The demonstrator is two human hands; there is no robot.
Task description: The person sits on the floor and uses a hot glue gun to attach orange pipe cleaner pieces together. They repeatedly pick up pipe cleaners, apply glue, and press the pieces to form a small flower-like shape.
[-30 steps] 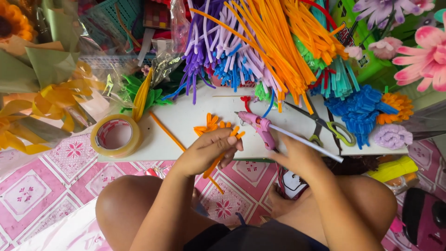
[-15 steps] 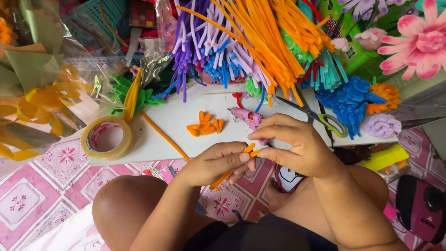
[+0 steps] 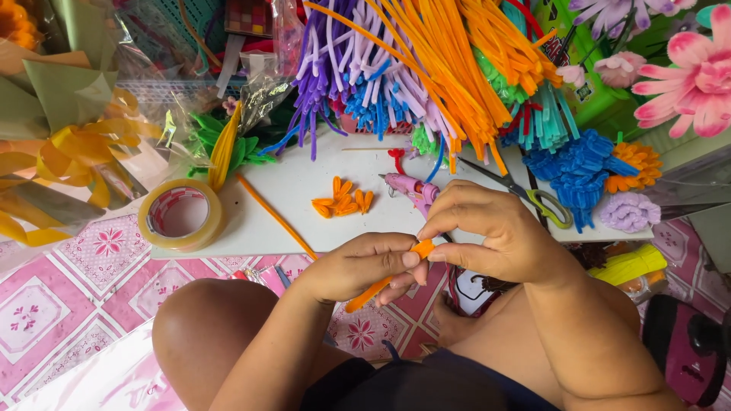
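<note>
My left hand [image 3: 364,264] and my right hand [image 3: 487,228] meet over my lap, both pinching one orange pipe cleaner [image 3: 381,283]. Its top end is bent between my fingertips and the rest trails down-left past my left palm. Just beyond my hands, on the white board [image 3: 289,199], lies a small cluster of folded orange petals [image 3: 344,200]. A pink glue gun [image 3: 407,188] rests on the board right behind my right hand. A straight orange pipe cleaner [image 3: 276,216] lies diagonally on the board.
A tape roll [image 3: 181,215] sits at the board's left end. Scissors [image 3: 525,195] lie right of the glue gun. Bundles of purple, blue and orange pipe cleaners [image 3: 426,61] hang over the back, beside blue, orange and lilac fuzzy flowers [image 3: 586,171]. Yellow ribbon [image 3: 72,152] lies left.
My hands have drawn back from the board toward my lap and come together. The right hand has left the white stick near the glue gun and now pinches the orange pipe cleaner's end.
</note>
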